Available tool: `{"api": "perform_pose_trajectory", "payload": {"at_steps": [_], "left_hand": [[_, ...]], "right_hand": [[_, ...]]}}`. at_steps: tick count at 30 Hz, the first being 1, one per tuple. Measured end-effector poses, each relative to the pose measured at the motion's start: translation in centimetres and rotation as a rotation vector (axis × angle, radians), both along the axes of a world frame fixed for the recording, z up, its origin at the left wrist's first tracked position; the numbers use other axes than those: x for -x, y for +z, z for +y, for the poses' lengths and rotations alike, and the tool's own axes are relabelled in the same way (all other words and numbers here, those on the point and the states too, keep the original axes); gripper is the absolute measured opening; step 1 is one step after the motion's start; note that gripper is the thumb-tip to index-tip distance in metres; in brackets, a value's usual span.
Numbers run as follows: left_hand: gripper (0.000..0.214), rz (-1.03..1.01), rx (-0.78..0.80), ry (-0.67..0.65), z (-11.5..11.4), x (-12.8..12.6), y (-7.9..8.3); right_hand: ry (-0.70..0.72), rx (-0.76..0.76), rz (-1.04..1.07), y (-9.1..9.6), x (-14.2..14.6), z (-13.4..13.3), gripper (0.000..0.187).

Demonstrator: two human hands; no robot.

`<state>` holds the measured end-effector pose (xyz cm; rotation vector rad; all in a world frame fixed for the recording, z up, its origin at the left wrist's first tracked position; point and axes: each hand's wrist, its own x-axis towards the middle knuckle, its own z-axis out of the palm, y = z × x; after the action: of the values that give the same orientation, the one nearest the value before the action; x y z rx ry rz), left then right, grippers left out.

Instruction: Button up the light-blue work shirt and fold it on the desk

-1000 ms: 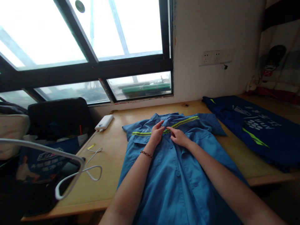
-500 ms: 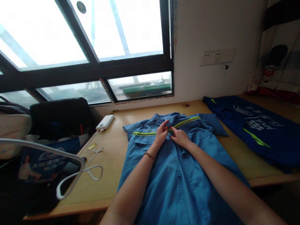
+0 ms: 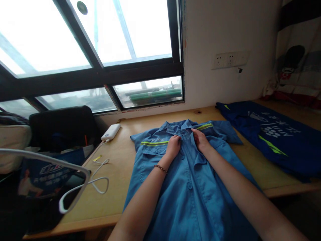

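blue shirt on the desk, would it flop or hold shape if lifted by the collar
Likely floppy: the blue shirt lies flat and creases around the left hand. Probably light, thin cloth. It drapes over the desk edge, so would sag.

1. Two bare hands are seen: left hand (image 3: pixel 174 143), right hand (image 3: pixel 200 140).
2. Left forearm (image 3: pixel 142 201) and right forearm (image 3: pixel 240 194) are shown uncovered from the wrist down to the lower frame edge.
3. A thin bracelet (image 3: pixel 160 169) is worn on the left wrist.
4. The bracelet is made of small dark, reddish-brown beads, strung in a single row and fitted close to the wrist.
5. Bead shape and any clasp are too small to be told.
6. Elbows and upper arms are cut off by the frame, so any clothing there is not seen.
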<state>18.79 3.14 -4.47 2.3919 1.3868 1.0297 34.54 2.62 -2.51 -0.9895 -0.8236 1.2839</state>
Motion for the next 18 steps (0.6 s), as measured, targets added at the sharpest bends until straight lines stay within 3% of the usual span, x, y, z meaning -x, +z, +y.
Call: {"api": "perform_pose_trajectory", "payload": {"at_steps": [9,18], "left_hand": [[0.022,-0.017,-0.008,0.116,0.0,0.0,0.0],[0.017,-0.063,0.032,0.238,-0.2,0.0,0.4]], "right_hand": [[0.088,0.040,0.084,0.1,0.4,-0.3,0.012],[0.151,-0.170,-0.334,-0.5,1.8,-0.7,0.025]]}}
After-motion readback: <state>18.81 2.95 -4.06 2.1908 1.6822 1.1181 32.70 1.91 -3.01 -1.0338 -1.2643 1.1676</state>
